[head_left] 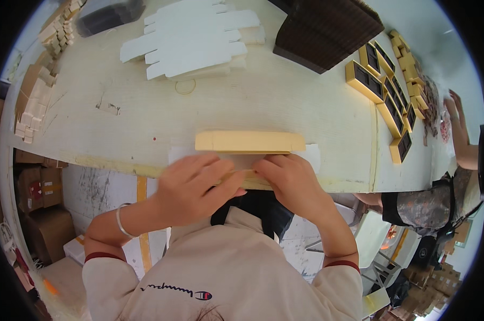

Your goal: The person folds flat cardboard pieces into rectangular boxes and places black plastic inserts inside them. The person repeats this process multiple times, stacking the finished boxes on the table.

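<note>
flat gold carton blank [250, 142] is pressed at tabletop [285, 101] near edge w/ left hand [195, 187] & right hand [289, 181], fingers curled on a flap. judged light, thin card, creases easily; best held by edges.

Pale gold box [250, 142], white card blanks [191, 40], dark brown stack [327, 29]

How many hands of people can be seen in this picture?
3: the left hand and right hand press a gold box at the table's near edge; a co-worker's hand is far right. Others may be hidden.
</note>
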Tool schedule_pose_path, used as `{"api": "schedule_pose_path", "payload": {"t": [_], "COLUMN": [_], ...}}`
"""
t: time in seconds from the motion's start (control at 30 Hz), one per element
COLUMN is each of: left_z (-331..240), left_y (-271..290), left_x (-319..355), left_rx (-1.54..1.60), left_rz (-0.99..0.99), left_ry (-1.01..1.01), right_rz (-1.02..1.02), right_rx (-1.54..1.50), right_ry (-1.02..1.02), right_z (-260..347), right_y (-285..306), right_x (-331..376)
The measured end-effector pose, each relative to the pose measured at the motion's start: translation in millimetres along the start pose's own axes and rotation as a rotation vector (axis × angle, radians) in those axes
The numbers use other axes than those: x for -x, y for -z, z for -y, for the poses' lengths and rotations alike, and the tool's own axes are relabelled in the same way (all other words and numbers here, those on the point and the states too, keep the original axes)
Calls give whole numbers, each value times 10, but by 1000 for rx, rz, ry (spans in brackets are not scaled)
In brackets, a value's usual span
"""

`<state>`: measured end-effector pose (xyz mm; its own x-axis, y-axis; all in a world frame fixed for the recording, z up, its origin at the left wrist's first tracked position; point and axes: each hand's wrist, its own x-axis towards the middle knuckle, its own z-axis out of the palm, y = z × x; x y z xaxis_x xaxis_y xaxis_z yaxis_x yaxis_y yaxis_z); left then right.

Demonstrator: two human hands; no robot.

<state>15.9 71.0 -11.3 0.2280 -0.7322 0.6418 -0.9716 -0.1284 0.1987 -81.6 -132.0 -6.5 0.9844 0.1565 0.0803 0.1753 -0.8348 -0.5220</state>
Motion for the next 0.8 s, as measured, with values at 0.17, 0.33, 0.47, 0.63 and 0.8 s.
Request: {"api": "schedule_pose_path", "payload": {"t": [0.17, 0.33, 0.47, 0.63, 0.8], "left_z": [417, 275, 196, 308, 399], "left_y": [110, -161, -271, -99, -104], "left_x": [-388, -335, -268, -319, -237], "left_rx": [376, 578, 472, 764, 800], "left_rz": [288, 490, 378, 696, 716], "left_ry": [306, 377, 292, 279, 187], "right_rz": [-25, -152, -196, -271, -233], "right_rx": [303, 402, 69, -193, -297], "right_ry": [248, 212, 311, 137, 7], "right_z": [-85, 16, -91, -105, -55], "right_y": [239, 120, -157, -195, -177], "right_x": [-21, 27, 152, 141, 121]}}
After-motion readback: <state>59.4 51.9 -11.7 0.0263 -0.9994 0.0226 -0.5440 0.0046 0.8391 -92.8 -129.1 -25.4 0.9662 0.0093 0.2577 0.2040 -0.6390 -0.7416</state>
